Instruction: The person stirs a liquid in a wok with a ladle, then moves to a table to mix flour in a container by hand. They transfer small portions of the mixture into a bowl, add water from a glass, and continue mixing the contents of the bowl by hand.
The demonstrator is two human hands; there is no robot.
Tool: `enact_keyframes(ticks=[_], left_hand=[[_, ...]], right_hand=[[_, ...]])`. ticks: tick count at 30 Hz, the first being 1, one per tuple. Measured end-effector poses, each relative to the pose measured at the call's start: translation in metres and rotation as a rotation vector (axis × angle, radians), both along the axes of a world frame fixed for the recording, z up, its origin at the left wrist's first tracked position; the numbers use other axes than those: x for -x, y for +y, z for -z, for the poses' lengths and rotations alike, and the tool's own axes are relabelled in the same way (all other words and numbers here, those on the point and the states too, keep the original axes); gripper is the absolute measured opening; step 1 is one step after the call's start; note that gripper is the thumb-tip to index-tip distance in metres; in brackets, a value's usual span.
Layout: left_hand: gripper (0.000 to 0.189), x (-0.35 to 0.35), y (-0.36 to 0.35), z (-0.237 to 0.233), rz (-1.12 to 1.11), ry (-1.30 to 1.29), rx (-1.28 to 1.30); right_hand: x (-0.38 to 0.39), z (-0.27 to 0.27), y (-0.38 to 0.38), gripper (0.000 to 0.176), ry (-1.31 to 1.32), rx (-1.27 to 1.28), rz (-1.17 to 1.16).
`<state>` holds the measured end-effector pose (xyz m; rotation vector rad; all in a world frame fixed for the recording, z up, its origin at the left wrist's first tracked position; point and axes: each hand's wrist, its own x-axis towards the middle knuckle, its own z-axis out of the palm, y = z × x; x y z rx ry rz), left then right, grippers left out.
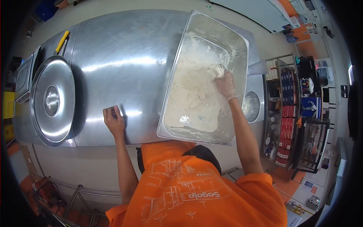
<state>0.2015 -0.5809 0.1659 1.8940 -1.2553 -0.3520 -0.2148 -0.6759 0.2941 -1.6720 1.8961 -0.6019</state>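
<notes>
A large clear rectangular tub (pixel 241 53) stands on the steel table, with pale flour or dough mix (pixel 193 89) spread over its bottom. Inside its right side is my right hand (pixel 225 85), in a thin clear glove, its fingers closed round a pale floury lump (pixel 219 70). My left hand (pixel 114 118) is bare and rests over the table left of the tub, near the front edge. Its fingers are curled in, and whether they hold anything is hidden.
On the steel table (pixel 121 45) at the left lie a round metal lid (pixel 51 101), a yellow-handled tool (pixel 61 42) and a scale (pixel 27 73). A metal bowl (pixel 251 106) sits right of the tub. Beyond it stands a shelf rack (pixel 281 113) with boxes.
</notes>
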Motion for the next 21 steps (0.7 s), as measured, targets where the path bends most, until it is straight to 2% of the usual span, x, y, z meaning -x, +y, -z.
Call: enact_keyframes(ticks=[2, 3, 5, 6, 8, 9, 11, 12, 15, 16, 18, 20, 21], left_hand=[[0.023, 0.000, 0.000, -0.001, 0.005, 0.008, 0.006], [0.023, 0.001, 0.000, -0.002, 0.008, 0.009, 0.009], [0.023, 0.000, 0.000, -0.003, 0.006, 0.014, 0.005], [0.023, 0.000, 0.000, -0.003, 0.007, 0.011, 0.006], [0.023, 0.001, 0.000, -0.003, 0.005, 0.031, 0.011], [0.023, 0.001, -0.001, -0.002, -0.001, 0.042, 0.016], [0.023, -0.001, 0.000, -0.002, 0.006, 0.031, -0.001], [0.024, 0.000, 0.001, -0.003, 0.001, 0.056, -0.028], [0.025, -0.003, 0.003, 0.002, 0.009, -0.031, 0.008], [0.025, 0.001, 0.003, -0.010, -0.003, 0.027, 0.002], [0.025, -0.002, 0.002, 0.002, 0.001, 0.081, 0.009], [0.025, -0.002, 0.002, 0.001, -0.001, 0.093, 0.004], [0.025, -0.001, 0.002, -0.001, -0.014, 0.097, 0.020]], right_hand=[[0.009, 0.003, -0.005, 0.043, 0.374, 0.063, -0.047], [0.015, 0.000, -0.005, 0.043, 0.383, 0.065, -0.046], [0.018, -0.014, -0.004, 0.038, 0.081, -0.271, 0.147], [0.028, -0.004, -0.005, 0.038, 0.092, -0.267, 0.145], [0.046, 0.017, -0.010, 0.042, -0.136, 0.077, -0.234], [0.051, 0.016, -0.012, 0.042, -0.125, 0.079, -0.240], [0.036, -0.009, -0.014, 0.048, 0.463, -0.033, -0.208], [0.027, -0.024, -0.013, 0.048, 0.473, -0.028, -0.211], [0.000, -0.056, -0.002, 0.050, 0.486, -0.109, -0.173], [-0.008, -0.063, 0.007, 0.046, 0.159, -0.141, -0.052], [-0.005, -0.068, 0.013, 0.040, -0.160, -0.051, -0.042], [0.020, -0.041, 0.003, 0.037, -0.147, 0.070, -0.162], [0.033, -0.030, -0.004, 0.039, 0.109, 0.040, -0.217]])
